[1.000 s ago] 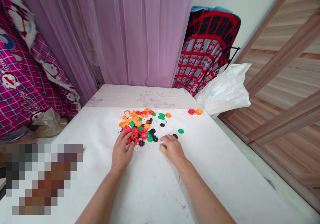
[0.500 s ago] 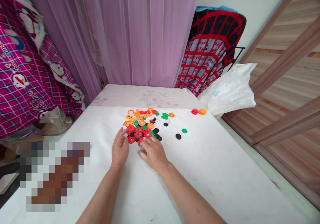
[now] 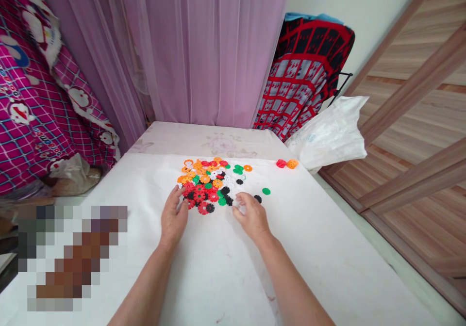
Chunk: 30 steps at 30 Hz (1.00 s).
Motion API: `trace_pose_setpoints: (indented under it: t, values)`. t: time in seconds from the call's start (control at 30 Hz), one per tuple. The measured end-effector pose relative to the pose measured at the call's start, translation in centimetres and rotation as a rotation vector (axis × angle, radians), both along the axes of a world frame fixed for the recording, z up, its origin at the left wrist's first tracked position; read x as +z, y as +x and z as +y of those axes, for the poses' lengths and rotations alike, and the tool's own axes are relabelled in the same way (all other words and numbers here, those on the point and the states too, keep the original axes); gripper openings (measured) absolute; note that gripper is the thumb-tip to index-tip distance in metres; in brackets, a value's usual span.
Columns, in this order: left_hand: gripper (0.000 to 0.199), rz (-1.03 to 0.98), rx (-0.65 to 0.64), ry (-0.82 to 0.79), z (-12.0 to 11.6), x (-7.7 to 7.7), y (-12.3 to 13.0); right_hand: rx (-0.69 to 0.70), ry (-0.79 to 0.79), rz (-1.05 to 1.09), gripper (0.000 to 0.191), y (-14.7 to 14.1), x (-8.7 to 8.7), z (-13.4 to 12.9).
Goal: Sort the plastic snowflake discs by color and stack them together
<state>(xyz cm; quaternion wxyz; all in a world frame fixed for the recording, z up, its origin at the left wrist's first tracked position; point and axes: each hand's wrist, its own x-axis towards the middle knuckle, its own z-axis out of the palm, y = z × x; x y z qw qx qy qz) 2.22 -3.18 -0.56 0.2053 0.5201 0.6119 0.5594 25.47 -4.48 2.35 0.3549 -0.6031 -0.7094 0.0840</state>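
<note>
The discs (image 3: 200, 192) lie in a loose pile on the white table cover (image 3: 218, 268). They look like light, stiff plastic, probably slick and hard to break, best pinched by the notched rim; their overlap may hinder a clean pick. The left hand (image 3: 174, 217), loosely spread with nothing visible in it, is at the pile's near left edge. The right hand (image 3: 254, 215) curls beside it; whether it pinches anything I cannot tell. A black disc (image 3: 257, 199) sits just beyond that hand, with a red ball (image 3: 281, 163), an orange ball (image 3: 292, 163) and a bag (image 3: 329, 134) farther off.
</note>
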Motion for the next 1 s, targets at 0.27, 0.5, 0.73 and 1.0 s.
trace_pose_setpoints:
  t: [0.27, 0.5, 0.73, 1.0]
  values:
    - [0.034, 0.047, -0.003, 0.005, 0.1, 0.0, 0.0, -0.035, -0.097, -0.075, 0.034, 2.8, -0.9, 0.3]
    - [0.034, 0.066, -0.014, -0.004, 0.0, 0.0, -0.2, -0.089, -0.143, -0.159, 0.036, 2.7, -0.8, -0.4]
    - [0.035, 0.042, -0.024, -0.021, -0.1, 0.2, -0.2, -0.106, -0.195, -0.176, 0.034, 2.6, -0.5, -0.4]
    - [0.035, 0.065, -0.03, -0.014, 0.0, 0.0, -0.3, -0.104, -0.199, -0.171, 0.03, 2.6, 0.1, -0.7]
